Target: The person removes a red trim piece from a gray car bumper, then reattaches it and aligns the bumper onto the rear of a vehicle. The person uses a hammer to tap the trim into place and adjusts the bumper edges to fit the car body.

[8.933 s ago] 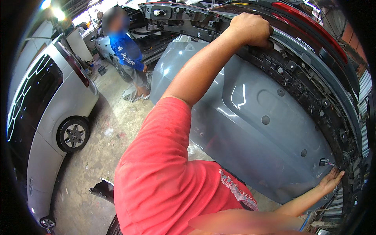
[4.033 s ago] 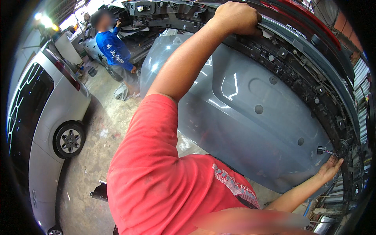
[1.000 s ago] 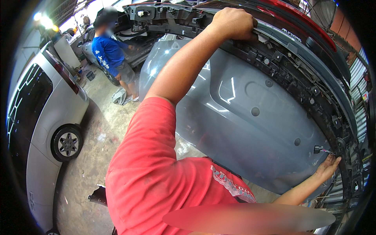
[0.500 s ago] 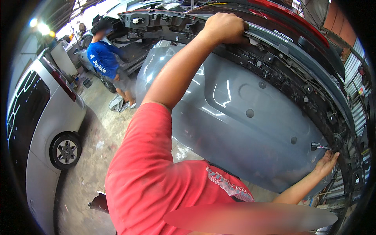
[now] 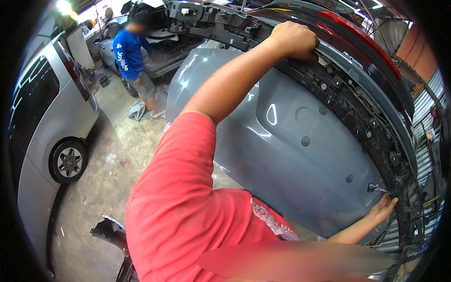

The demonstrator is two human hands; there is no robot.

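Observation:
A long, curved black plastic panel (image 5: 345,105) with clips and holes arches from the top across to the right side, along the edge of a raised tailgate with a red light strip (image 5: 361,42). My left hand (image 5: 296,41) is closed over its upper edge, fingertips hidden. Farther down, at the lower right, my right hand (image 5: 383,209) grips the panel's edge with its fingers partly hidden. Just beside those fingers a black connector (image 5: 372,187) hangs on thin wires. Behind and below both arms is a smooth grey body panel (image 5: 286,164) with several round dark plugs.
To the left a silver van (image 5: 40,136) is parked on the concrete floor (image 5: 101,188). A person in a blue shirt (image 5: 128,51) stands at the far left by another car. A dark car part (image 5: 110,231) lies on the floor at the lower left. Corrugated metal (image 5: 426,141) lines the right.
The view has shifted, so the scene sits differently. Both hands keep their places on the black panel. The person in blue leans more toward the other car.

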